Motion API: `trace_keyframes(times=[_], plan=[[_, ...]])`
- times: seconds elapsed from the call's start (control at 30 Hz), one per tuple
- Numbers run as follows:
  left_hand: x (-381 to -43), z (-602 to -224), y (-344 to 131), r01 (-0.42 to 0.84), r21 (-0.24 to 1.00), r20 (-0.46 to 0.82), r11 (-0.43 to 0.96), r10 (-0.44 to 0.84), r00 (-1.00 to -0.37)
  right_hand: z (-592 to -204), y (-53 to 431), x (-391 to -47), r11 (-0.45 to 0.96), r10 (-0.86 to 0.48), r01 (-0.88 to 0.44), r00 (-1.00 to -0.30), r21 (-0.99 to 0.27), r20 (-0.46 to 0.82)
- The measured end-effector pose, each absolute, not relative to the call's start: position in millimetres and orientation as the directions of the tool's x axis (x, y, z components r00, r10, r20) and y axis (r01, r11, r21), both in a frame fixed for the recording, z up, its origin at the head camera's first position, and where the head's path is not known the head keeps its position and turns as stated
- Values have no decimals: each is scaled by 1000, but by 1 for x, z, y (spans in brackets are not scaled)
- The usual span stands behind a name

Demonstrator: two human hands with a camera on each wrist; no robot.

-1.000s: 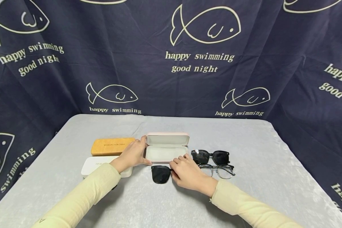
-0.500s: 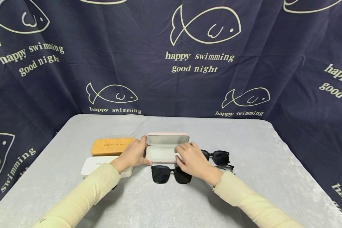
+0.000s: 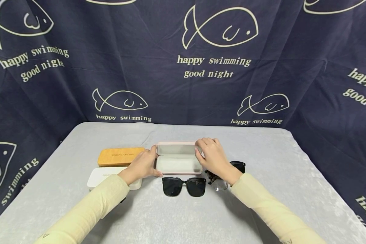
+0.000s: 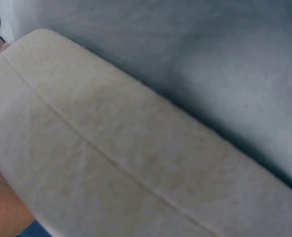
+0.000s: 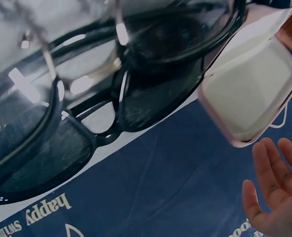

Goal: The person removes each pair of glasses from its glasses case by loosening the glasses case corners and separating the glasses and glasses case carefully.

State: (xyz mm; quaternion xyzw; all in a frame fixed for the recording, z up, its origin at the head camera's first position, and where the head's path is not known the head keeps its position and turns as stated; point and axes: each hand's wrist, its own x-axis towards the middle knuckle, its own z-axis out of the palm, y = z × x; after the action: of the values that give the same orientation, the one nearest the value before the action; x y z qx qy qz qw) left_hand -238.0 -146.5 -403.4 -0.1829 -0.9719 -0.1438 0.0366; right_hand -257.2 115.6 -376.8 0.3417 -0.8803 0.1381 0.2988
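Observation:
A pink glasses case [image 3: 179,165] lies with its lid raised in the middle of the table, its pale lining bare. My left hand [image 3: 141,164] holds its left end, thumb at the front corner and fingers up by the lid; the left wrist view mostly shows a white case [image 4: 111,138] instead. Beside the lid's right end is my right hand [image 3: 212,156], its fingers extended and holding nothing in the right wrist view. Black sunglasses [image 3: 172,187] lie just in front of the pink case.
An orange case [image 3: 117,156] and the white case sit at left, partly behind my left arm. Clear-lens glasses [image 3: 219,184] and another pair of black sunglasses [image 3: 239,166] lie at right, partly covered by my right hand. A dark fish-print curtain [image 3: 183,101] hangs behind.
My right hand has left the front sunglasses and moved up and right, past the case's base to the lid's right end. The left hand stays on the case.

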Motion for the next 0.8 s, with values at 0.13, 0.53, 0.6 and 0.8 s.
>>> trace_keyframes(times=[0.13, 0.53, 0.6, 0.8], plan=[[-238, -404, -147, 368, 265, 131, 891, 345, -929, -376, 118, -266, 749, -482, -659, -618, -74, 622], [-239, -404, -146, 360, 270, 122, 893, 340, -933, -379, 121, -284, 809, -437, -570, -745, -140, 504], [-239, -404, -146, 358, 269, 120, 894, 338, -933, -380, 121, -286, 814, -436, -561, -761, -150, 480], [-238, -403, -146, 353, 269, 112, 896, 335, -935, -383, 122, -291, 824, -424, -530, -811, -199, 403]])
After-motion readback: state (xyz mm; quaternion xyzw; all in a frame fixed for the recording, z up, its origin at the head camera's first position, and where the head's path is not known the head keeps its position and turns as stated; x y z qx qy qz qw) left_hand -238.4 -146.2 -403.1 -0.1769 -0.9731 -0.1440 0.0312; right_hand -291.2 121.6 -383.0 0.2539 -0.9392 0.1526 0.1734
